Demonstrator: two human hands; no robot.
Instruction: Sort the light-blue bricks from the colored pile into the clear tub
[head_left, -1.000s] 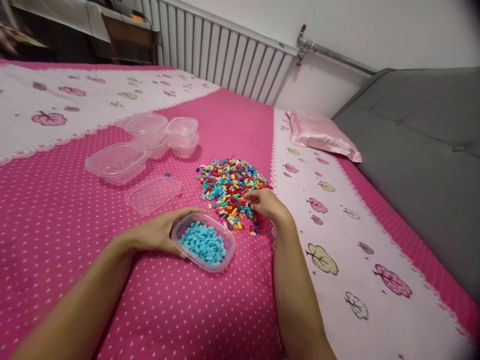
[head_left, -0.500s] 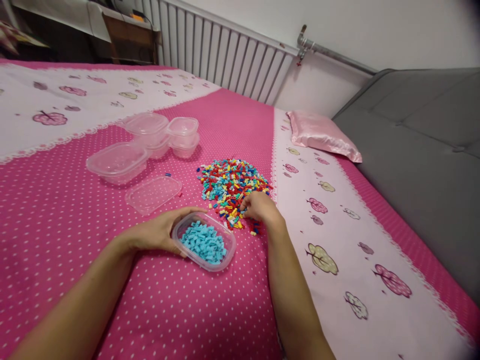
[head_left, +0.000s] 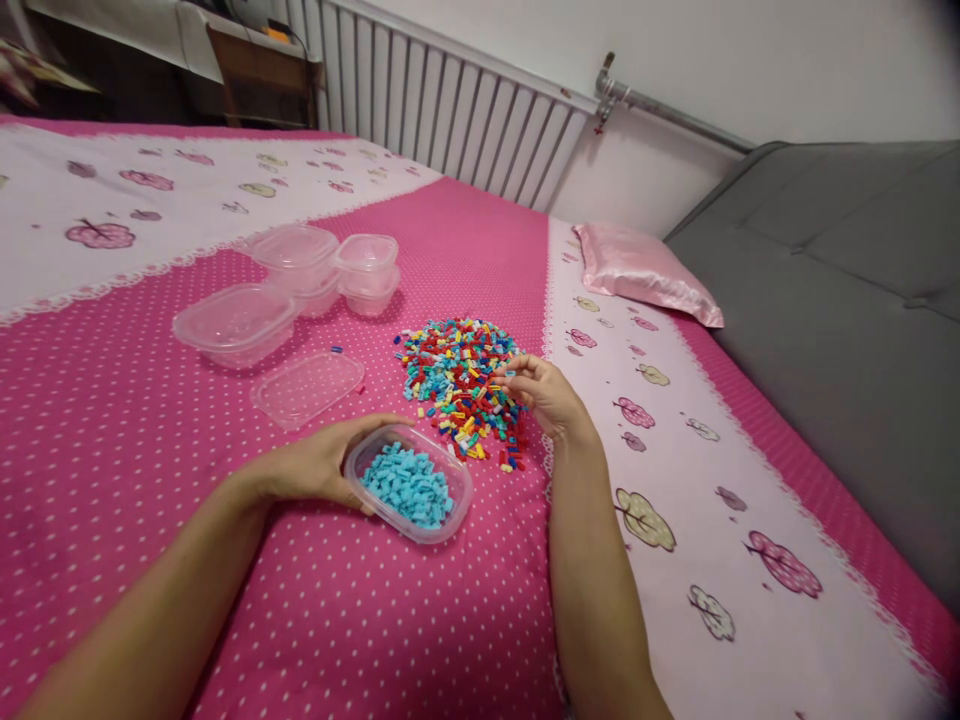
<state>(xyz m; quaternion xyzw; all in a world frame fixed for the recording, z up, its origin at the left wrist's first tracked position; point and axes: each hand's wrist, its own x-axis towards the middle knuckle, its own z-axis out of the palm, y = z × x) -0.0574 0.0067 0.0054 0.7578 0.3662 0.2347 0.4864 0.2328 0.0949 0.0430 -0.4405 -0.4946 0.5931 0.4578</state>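
Observation:
My left hand (head_left: 330, 464) is wrapped round the left end of a clear plastic container (head_left: 463, 496), which tilts toward me on the bed. Small light-blue toy bricks (head_left: 409, 485) fill much of its bottom. At the right side of a heap of mixed toy bricks (head_left: 457, 375) is my right hand (head_left: 546, 395), thumb and fingertips pinched together. A small light-blue brick (head_left: 511, 373) shows at those fingertips. Red, yellow, blue, green and white pieces make up the heap.
A clear lid (head_left: 309, 388) lies flat behind my left hand, with a dark blue brick (head_left: 336, 350) by its far edge. Farther back stand several lidded clear containers (head_left: 240, 320), some stacked. A pink pillow (head_left: 645, 270) rests near the grey headboard (head_left: 840, 260).
My right hand has drawn back from the heap, slightly up and to the right, with a light-blue brick now showing at its fingertips. My left hand and the container have stayed put.

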